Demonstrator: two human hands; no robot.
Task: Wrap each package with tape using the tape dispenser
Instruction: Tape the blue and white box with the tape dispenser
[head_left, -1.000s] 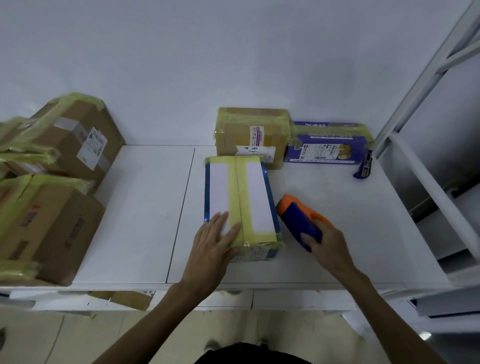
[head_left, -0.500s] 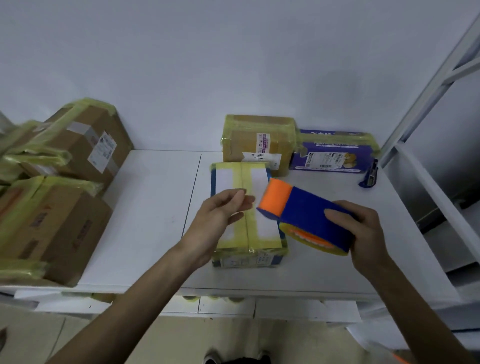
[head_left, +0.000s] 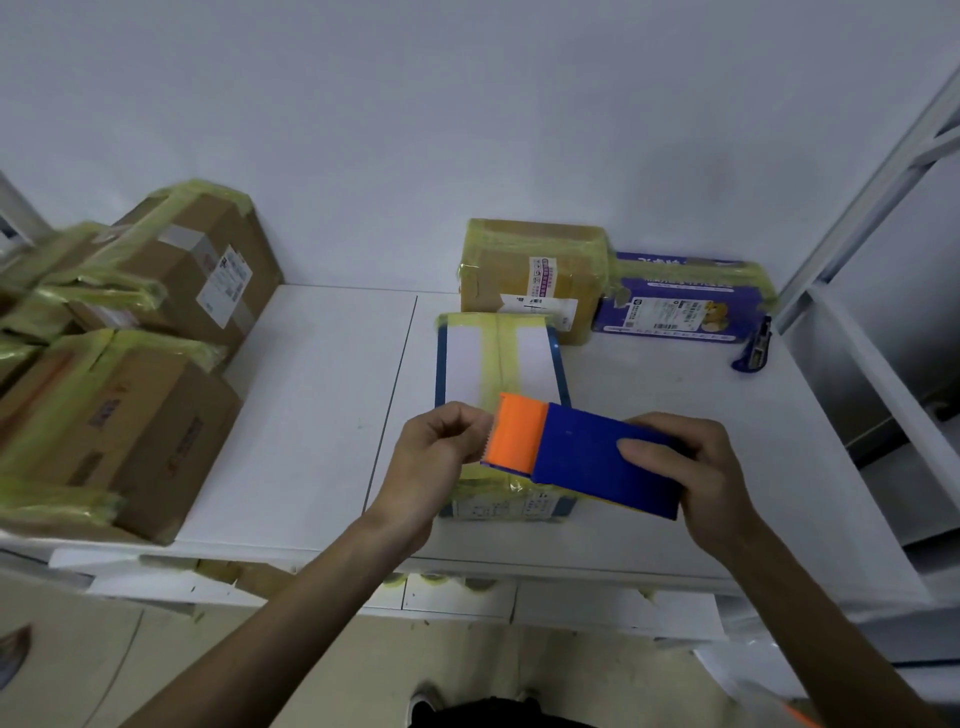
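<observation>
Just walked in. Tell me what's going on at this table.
A person is taping packages. The right hand grips the blue and orange tape dispenser, held in the air over a blue-edged white package that lies on the white table. The left hand pinches at the dispenser's orange cutter end, probably feeling for the tape end, which I cannot see. That package already carries yellowish tape along its top. More taped boxes sit behind it and at the left.
</observation>
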